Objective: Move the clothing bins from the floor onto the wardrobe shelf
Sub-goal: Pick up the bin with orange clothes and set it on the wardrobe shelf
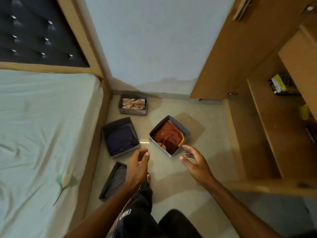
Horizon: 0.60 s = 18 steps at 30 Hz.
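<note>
Several grey fabric bins stand on the floor between the bed and the wardrobe. The bin with orange and rust clothes [178, 125] sits in the middle, turned at an angle. My left hand [138, 164] hovers to its near left, fingers loosely curled, holding nothing. My right hand [194, 163] hovers at its near right corner, fingers spread, empty. A bin with dark blue clothes [120, 137] lies beside the bed, a bin with grey clothes [114, 180] nearer me, and a bin with pale peach cloth [133, 104] by the wall. The wardrobe shelf [281, 131] is at the right.
The bed [42, 134] with a pale green sheet fills the left. An open wardrobe door [228, 54] stands past the bins. A dark and yellow box [279, 85] and small items lie on the shelf. My legs [142, 213] are below.
</note>
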Motion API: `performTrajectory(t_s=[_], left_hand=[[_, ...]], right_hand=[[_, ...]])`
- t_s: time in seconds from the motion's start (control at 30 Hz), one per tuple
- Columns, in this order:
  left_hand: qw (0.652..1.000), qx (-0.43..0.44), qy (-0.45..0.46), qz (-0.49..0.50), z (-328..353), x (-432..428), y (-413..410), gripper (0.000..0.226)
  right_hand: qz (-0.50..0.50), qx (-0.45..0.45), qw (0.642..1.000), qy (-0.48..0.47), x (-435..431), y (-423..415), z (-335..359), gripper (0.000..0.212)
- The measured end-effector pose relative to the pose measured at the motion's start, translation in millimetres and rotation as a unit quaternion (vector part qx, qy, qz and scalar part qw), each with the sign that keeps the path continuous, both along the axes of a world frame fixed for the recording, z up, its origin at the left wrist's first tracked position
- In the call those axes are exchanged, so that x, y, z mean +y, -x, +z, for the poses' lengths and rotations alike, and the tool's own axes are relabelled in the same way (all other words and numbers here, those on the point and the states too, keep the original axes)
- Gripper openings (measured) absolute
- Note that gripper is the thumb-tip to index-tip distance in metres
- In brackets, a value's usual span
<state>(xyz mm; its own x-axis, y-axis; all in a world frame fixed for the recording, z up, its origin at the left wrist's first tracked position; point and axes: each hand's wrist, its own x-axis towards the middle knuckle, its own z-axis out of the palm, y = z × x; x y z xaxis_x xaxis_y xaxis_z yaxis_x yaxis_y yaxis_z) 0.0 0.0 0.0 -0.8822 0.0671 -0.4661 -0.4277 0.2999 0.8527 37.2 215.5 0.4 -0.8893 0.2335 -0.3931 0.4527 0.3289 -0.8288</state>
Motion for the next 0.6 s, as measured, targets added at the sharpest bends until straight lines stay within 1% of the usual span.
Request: performTrajectory(t_s=[0.13, 0.2, 0.3, 0.37, 0.43, 0.47, 0.53, 0.6], left_hand=[[0.997, -0.048, 0.051, -0.031, -50, 36, 82, 0.030], [0.993, -0.079, 0.077, -0.041, -85, 61, 121, 0.031], [0.985, -0.129, 0.110, -0.041, -148, 94, 164, 0.038], [0.977, -0.160, 0.137, -0.034, -197, 119, 192, 0.041], [0.971, -0.182, 0.156, -0.022, -261, 146, 216, 0.044], [0.968, -0.191, 0.162, -0.021, -274, 153, 224, 0.045], [0.961, -0.220, 0.165, -0.014, -333, 173, 238, 0.046], [0.950, -0.251, 0.184, -0.032, -393, 183, 247, 0.045]], right_hand=[[-0.002, -0.041, 0.999, -0.010, 32, 84, -41, 0.041], [0.000, -0.065, 0.998, -0.016, 54, 129, -76, 0.041], [0.036, -0.095, 0.994, -0.036, 87, 184, -144, 0.041], [0.064, -0.118, 0.989, -0.056, 113, 219, -204, 0.045], [0.102, -0.147, 0.981, -0.075, 142, 253, -276, 0.048], [0.119, -0.155, 0.976, -0.094, 151, 263, -295, 0.049], [0.143, -0.169, 0.965, -0.138, 176, 289, -360, 0.050], [0.168, -0.192, 0.949, -0.184, 196, 310, -419, 0.051]])
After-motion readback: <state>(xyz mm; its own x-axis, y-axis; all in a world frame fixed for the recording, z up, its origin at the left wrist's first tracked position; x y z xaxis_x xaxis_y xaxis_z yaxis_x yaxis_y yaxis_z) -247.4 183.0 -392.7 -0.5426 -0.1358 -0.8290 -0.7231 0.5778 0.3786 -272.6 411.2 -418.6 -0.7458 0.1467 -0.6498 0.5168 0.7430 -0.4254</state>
